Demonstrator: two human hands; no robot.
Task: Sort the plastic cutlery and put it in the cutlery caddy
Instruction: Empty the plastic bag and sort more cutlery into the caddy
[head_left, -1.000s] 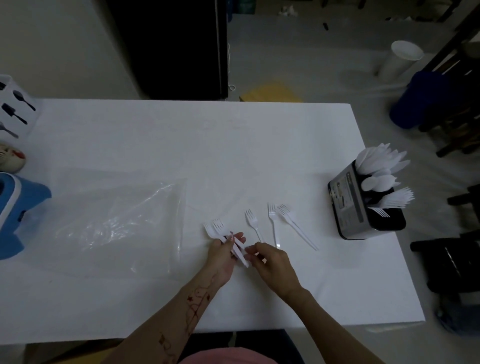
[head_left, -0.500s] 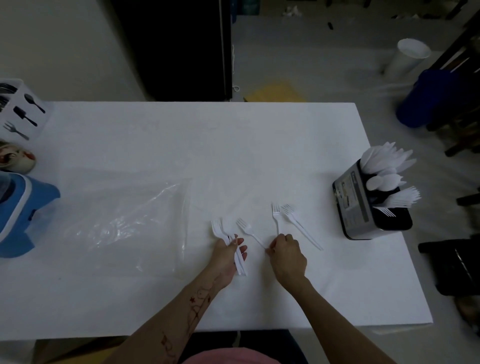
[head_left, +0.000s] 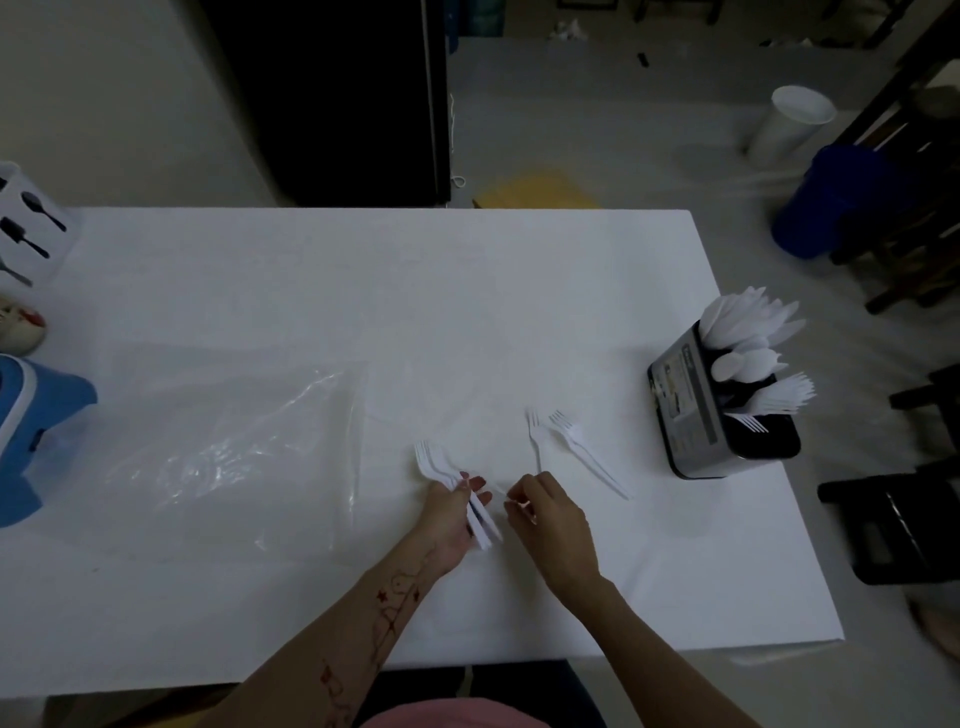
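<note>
Nearest us, our left hand (head_left: 451, 512) grips a stack of white forks (head_left: 435, 464), fingers curled round the handles, tines fanned out up-left, handle ends poking out below the palm. Our right hand (head_left: 548, 514) sits just beside it, fingertips drawn together as if pinching something thin; too blurred to tell whether a fork handle is in there, so we can't call it. Just beyond the right hand, two loose forks (head_left: 566, 447) lie on the white table (head_left: 363, 291): near one runs almost straight away from us, handle end close to the right fingertips; far one runs diagonal, tines up-left, handle down-right. Right hand is clearly nearer both, so we judge it takes them handle-first and passes left. Further right, well apart, the cutlery caddy (head_left: 691, 415) stands at the table edge, already holding knives, spoons, forks. An empty clear bag (head_left: 228, 441) lies left.
</note>
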